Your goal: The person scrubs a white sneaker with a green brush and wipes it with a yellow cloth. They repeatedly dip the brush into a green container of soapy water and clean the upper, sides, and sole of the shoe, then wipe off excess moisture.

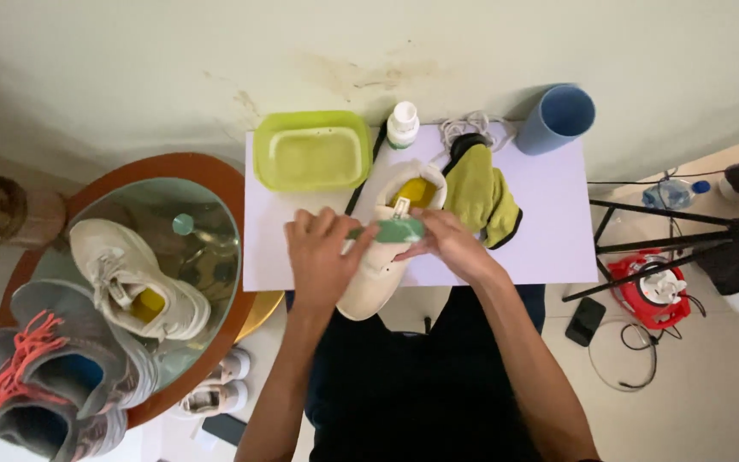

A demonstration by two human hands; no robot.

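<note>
Head view, looking straight down. Two hands over one white table (pixel 549 248). Left hand (pixel 322 255) clamped on the side of one white shoe (pixel 378 274); right hand (pixel 446 244) gripped on one green brush (pixel 395 229), laid across the shoe's top. Hands close together, not touching. Shoe at the table's front edge, toe hanging off toward the body, yellow insole showing at the heel opening.

Count on the table: one green tub (pixel 311 150), one white bottle (pixel 402 124), one blue cup (pixel 558 118) on its side, one yellow-green cloth (pixel 482 195), one coil of white laces (pixel 472 128).

Count on the round glass stand (pixel 215 184) at left: one second white shoe (pixel 134 278), two grey shoes with red laces (pixel 53 385). Below the stand, on the floor, two more pale shoes (pixel 215 385), partly hidden by its rim.

At right: one tripod (pixel 669 235), one red cord reel (pixel 653 291), one phone (pixel 585 321) on the floor, one plastic bottle (pixel 669 195).

Hidden or unclear: brush bristles under the right hand's fingers; shoe's midsection behind both hands; dark object under the cloth, kind not readable; grey shoes cut off by the frame's lower left edge; contents of the tub not readable.
</note>
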